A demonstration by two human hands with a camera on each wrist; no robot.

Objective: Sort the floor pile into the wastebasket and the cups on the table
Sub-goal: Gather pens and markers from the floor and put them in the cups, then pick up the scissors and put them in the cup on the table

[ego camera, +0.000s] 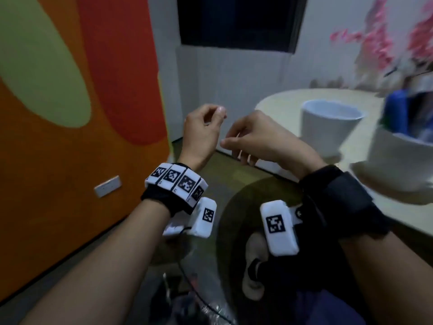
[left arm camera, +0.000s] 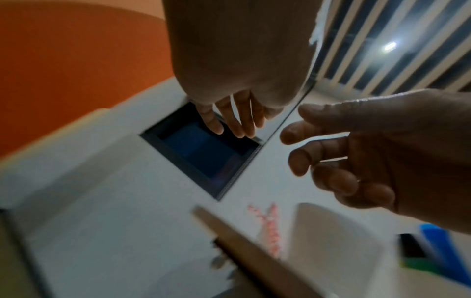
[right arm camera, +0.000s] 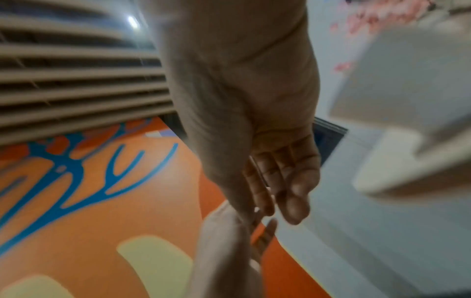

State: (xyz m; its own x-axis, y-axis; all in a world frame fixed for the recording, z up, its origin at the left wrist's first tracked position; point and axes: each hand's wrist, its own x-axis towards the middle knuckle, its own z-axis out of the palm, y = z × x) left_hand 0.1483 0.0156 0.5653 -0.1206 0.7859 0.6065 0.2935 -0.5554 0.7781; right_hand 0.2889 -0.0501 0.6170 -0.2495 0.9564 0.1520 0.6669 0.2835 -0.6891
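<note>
- While both hands hang empty in the head view, the left hand [ego camera: 202, 130] and right hand [ego camera: 255, 139], fingers loosely curled, hover off the round cream table's [ego camera: 276, 102] near edge, where the plain white ceramic cup [ego camera: 328, 127] stands.
- Left wrist view: the blue marker [left arm camera: 443, 250] sits in a second white cup [left arm camera: 433, 286]; the floor pile is unseen.
- Right wrist view: relaxed fingers [right arm camera: 293, 187]; best reach down next.

Looks like a decorated indoor room, maybe a playroom or lounge-type space, hard to pin down. Left of the left hand [ego camera: 201, 134] there's a big orange wall mural [ego camera: 70, 113] with red and pale green blobs plus a white wall socket [ego camera: 108, 186]. Past both hands sits a dark window [ego camera: 236, 22] in a white wall. Right of the right hand [ego camera: 262, 139] there's a round cream counter [ego camera: 276, 102] with white cups [ego camera: 328, 125], and pink blossom wall art [ego camera: 375, 43] behind it.
</note>
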